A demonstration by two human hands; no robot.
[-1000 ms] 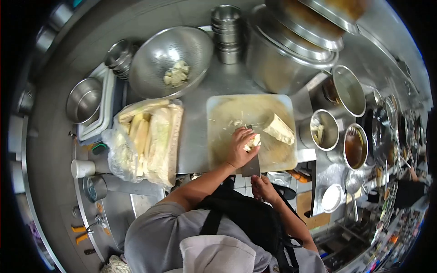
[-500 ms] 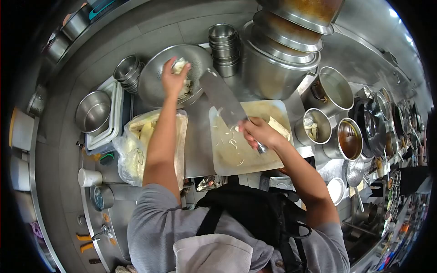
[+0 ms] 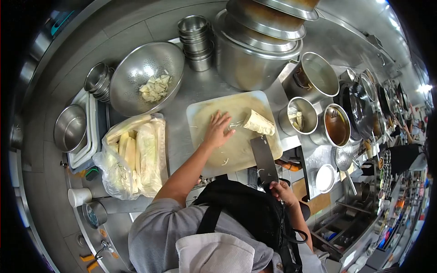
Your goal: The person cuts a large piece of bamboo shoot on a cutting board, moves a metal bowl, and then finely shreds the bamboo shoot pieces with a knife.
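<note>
My left hand lies on the cutting board with its fingers apart and nothing in them. To its right, a thick pale chunk of vegetable, like bamboo shoot, rests on the board among thin shreds. The handle of a cleaver is in my right hand, closed around it at the board's near right side. The wide dark blade points away from me, its tip over the board close to the chunk. A perforated colander at the back left holds cut pale slices.
A plastic bag of long pale vegetables lies left of the board. Stacked steel bowls and a large stockpot stand behind. On the right are a pot with pale pieces and a pot of brown liquid.
My left hand has moved from above the colander, releasing the pale pieces it held, down to the board. My right hand has drawn the cleaver back toward me and right.
</note>
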